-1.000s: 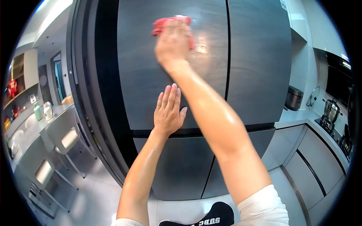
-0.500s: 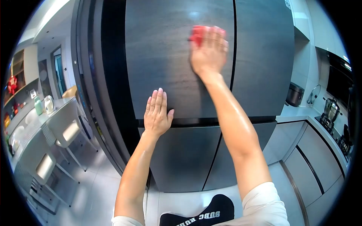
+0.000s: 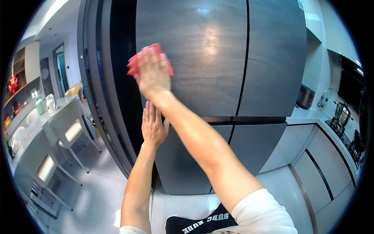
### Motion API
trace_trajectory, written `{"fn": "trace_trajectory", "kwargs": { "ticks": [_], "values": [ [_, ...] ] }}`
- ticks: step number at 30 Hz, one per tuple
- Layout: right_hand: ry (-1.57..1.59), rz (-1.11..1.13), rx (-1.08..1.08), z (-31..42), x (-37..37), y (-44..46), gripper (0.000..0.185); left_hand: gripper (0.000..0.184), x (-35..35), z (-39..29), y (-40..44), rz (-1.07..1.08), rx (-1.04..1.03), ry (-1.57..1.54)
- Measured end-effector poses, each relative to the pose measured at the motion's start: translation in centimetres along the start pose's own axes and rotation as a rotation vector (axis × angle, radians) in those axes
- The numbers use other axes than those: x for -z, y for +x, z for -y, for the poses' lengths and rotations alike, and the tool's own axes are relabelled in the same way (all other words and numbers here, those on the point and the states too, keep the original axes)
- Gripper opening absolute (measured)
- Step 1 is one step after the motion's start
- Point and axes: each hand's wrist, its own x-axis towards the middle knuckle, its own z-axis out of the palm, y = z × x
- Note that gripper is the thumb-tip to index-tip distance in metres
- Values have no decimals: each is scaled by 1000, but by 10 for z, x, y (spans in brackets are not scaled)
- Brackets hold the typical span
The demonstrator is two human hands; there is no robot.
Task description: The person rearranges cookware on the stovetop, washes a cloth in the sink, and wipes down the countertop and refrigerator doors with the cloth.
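Observation:
My right hand (image 3: 153, 76) presses a red cloth (image 3: 168, 69) flat against the upper left door of a dark grey refrigerator (image 3: 206, 84), at the door's left edge. Parts of the cloth stick out around the fingers, which are slightly blurred. Below it, my left hand (image 3: 154, 125) rests with straight fingers near the lower left corner of the same door and holds nothing. The right wrist passes just above the left fingertips. A bright reflection shows on the door to the right of the cloth.
White chairs (image 3: 64, 126) stand by a table (image 3: 29, 136) with a green bottle (image 3: 39, 105) on the left. On the right, a counter (image 3: 307, 114) carries a dark cooker (image 3: 305, 97), a steel pot (image 3: 342, 113) and a gas stove (image 3: 337, 130).
Since half a second ago, my right hand has swept the cloth left and down across the door, after an earlier move right. My left hand sits slightly further left and lower in view.

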Motion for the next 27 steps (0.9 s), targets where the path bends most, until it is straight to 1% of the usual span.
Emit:
{"fn": "trace_trajectory", "kwargs": {
  "ticks": [2,3,6,8,10,12,14,15,18,21,22,24,25,26,27],
  "values": [
    [-67,-45,134,14,-15,-15,79,78,4,0,-2,37,16,16],
    [-81,-47,150,10,-16,-19,79,77,3,2,-4,10,10,17],
    [13,-10,38,-39,12,-36,80,75,9,-1,-3,-29,12,10],
    [-3,17,-101,-84,40,-52,83,73,10,-1,-1,-32,26,-10],
    [-139,-20,-218,-132,62,-77,85,71,15,-4,0,-56,35,-22],
    [-183,-43,-340,-174,78,-109,83,68,16,-3,-2,-48,44,-86],
    [-246,-70,-412,-201,84,-137,83,70,15,0,-3,-70,42,-188],
    [-270,-82,-418,-201,88,-143,83,71,15,2,-7,-78,45,-236],
    [-309,-87,-482,-177,72,-139,84,74,13,8,-13,-105,49,-317],
    [-205,-39,-434,-117,56,-123,88,73,13,11,-20,-109,115,-269],
    [-161,12,-379,-92,48,-120,89,73,13,14,-22,-106,130,-271],
    [42,-7,-252,-38,27,-123,85,73,13,14,-30,-96,158,-281],
    [101,61,-138,-16,15,-127,86,73,12,13,-33,-97,172,-286],
    [213,149,-114,3,10,-131,80,73,11,12,-36,-95,187,-294],
    [92,109,19,20,1,-140,73,72,-4,19,-44,-123,181,-285]
  ]
}}
